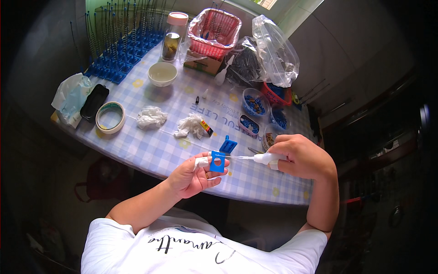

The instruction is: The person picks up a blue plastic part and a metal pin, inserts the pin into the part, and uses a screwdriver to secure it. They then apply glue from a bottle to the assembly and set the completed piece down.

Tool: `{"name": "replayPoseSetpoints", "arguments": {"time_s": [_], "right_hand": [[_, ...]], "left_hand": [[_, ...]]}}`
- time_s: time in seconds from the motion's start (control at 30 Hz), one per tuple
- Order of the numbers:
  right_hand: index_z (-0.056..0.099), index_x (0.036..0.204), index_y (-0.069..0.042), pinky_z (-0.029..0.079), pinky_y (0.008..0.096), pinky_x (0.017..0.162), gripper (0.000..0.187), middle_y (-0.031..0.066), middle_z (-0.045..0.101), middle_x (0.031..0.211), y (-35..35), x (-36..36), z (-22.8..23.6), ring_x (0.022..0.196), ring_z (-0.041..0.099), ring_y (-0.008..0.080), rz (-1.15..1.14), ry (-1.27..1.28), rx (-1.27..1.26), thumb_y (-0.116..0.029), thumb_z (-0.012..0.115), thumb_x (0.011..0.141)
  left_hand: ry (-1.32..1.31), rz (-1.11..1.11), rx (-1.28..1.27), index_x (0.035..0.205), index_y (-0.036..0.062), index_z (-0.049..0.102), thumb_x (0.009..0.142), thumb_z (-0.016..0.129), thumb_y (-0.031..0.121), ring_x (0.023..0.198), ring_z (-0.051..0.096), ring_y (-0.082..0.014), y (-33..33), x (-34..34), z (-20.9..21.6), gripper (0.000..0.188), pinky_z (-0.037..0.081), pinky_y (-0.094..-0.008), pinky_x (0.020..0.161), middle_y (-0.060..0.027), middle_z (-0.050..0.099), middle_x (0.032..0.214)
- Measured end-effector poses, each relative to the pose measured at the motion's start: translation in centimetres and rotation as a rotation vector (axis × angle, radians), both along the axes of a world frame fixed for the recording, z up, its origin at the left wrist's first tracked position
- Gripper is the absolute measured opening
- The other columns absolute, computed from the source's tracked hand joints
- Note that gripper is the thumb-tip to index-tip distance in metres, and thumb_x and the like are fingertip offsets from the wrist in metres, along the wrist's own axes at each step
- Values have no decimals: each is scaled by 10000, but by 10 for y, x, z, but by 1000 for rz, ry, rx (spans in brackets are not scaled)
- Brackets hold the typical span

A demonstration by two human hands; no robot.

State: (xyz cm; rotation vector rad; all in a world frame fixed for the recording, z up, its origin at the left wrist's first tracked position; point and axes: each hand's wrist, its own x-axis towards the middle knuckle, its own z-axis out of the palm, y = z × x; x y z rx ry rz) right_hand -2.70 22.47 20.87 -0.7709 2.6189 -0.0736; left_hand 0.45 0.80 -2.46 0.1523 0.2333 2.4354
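My left hand (191,177) holds a small blue plastic part (217,168) with a round hole, just over the table's near edge. A second blue piece (228,144) stands tilted at its upper corner; I cannot tell whether the two are joined. White tape wraps a finger of this hand. My right hand (301,156) is closed around a white squeeze bottle (265,158) lying level. Its long, thin clear nozzle (241,157) points left, and the tip reaches the top of the holed part. Whether liquid comes out is too small to see.
On the checked tablecloth (159,160) lie crumpled tissues (152,117), a tape roll (110,118) and a small yellow-black box (206,128). Tubs of small parts (255,102) stand right. Farther back are a bowl (162,74), a bottle (172,43), a red basket (214,34) and blue spring-topped pieces (114,59).
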Motion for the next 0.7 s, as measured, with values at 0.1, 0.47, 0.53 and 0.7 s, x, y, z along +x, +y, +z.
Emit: {"name": "replayPoseSetpoints", "arguments": {"time_s": [0.1, 0.47, 0.53, 0.7], "right_hand": [[730, 990, -7, 534, 349, 747, 244, 132, 678, 951, 0, 0, 1, 843, 659, 266, 4, -4, 25, -49, 698, 752], [730, 989, -7, 528, 359, 728, 251, 126, 671, 925, 4, -2, -3, 823, 653, 263, 8, 15, -35, -44, 700, 742], [730, 990, -8, 527, 359, 718, 258, 122, 668, 912, 7, -2, -5, 811, 651, 263, 10, 18, -59, -41, 701, 736], [728, 1000, -9, 516, 338, 669, 284, 122, 654, 876, 13, -1, -11, 770, 641, 253, -32, 13, -151, -10, 676, 721]], "left_hand": [[-1, -1, -20, 1211, 80, 496, 912, 636, 249, 1128, 612, -282, 0, 0, 1, 371, 522, -417, 920, -165, 583, 1263], [11, 7, 10, 1213, 82, 499, 906, 645, 262, 1120, 617, -275, 0, 0, 0, 385, 523, -414, 923, -169, 579, 1267], [-22, 10, 17, 1220, 75, 507, 872, 686, 251, 1111, 618, -291, 0, 0, 2, 428, 526, -419, 915, -193, 569, 1267], [-52, 22, 21, 1236, 59, 502, 821, 745, 258, 1100, 619, -301, -1, 0, 5, 521, 525, -408, 903, -211, 560, 1263]]}}
